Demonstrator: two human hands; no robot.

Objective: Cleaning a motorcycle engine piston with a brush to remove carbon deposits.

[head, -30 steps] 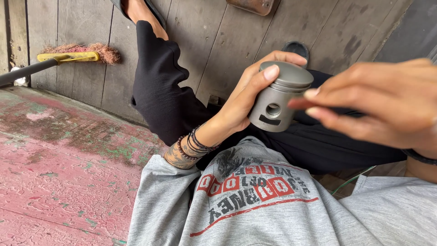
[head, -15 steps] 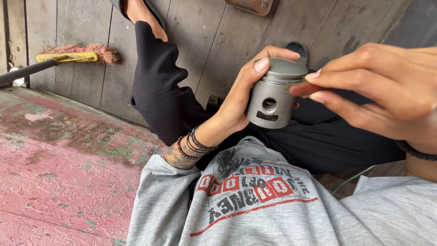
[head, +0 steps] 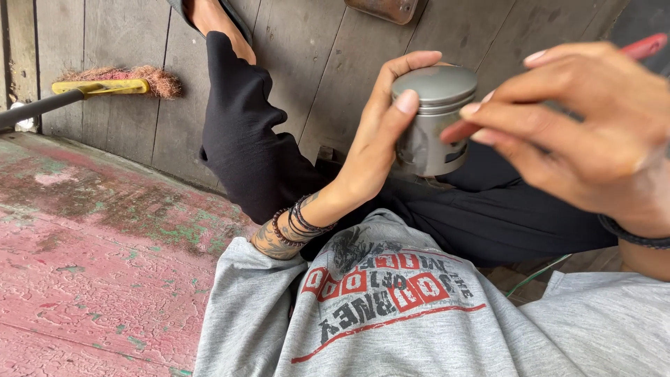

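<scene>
My left hand holds a grey metal piston upright above my lap, thumb pressed on its near side, fingers curled round the back where I cannot see their tips. The flat top and the ring grooves under it show clearly; the lower skirt is partly covered by my palm, and the opening in its side is mostly hidden behind my other hand. My right hand sits just beside the piston, fingers pressed together around a thin red tool. Only its far end pokes out past my knuckles and a short reddish stretch shows near the piston's side; I cannot tell what kind of tool it is, nor whether its tip touches the metal. That hand is blurred and its wrist is cut off by the edge of the view. Dark bead bracelets circle my left wrist. Below lie my grey printed shirt and black trousers. A broom with a yellow head lies by the wooden wall, its handle cut off at the left.
</scene>
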